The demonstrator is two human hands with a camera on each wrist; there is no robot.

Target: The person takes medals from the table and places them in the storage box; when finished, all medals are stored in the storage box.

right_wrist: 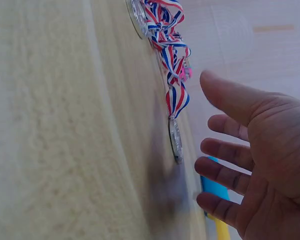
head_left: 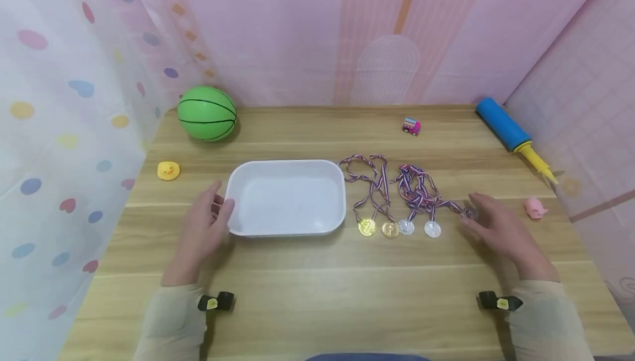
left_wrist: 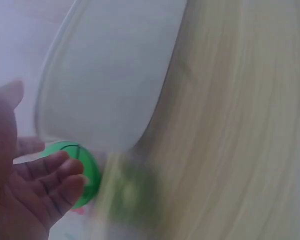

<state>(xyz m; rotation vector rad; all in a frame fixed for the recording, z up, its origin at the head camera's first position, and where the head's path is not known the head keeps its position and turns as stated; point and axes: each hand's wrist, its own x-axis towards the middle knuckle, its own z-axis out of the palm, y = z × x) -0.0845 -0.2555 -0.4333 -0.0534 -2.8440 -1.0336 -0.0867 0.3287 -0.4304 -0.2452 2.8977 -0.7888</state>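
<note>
A white rectangular plastic tray (head_left: 288, 229) sits on the wooden table, its inside bare. At its left end is my left hand (head_left: 202, 229), thumb and fingers spread apart beside the rim; the left wrist view shows the same hand (left_wrist: 37, 190) holding nothing. Right of the tray lie two gold medals (head_left: 367, 227) and several silver medals (head_left: 432, 229) on tangled red, white and blue ribbons (head_left: 419, 184). My right hand (head_left: 501, 231) is close to the rightmost silver medal (head_left: 469, 214), and in the right wrist view the fingers are spread, with that medal (right_wrist: 175, 141) in front of them.
A green ball (head_left: 207, 114) and a yellow rubber duck (head_left: 168, 171) stand at the left. Toward the back is a small pink toy truck (head_left: 411, 126). A blue and yellow hand pump (head_left: 506, 127) and a pink pig toy (head_left: 535, 208) lie at the right. Curtains hang around the table (head_left: 327, 306).
</note>
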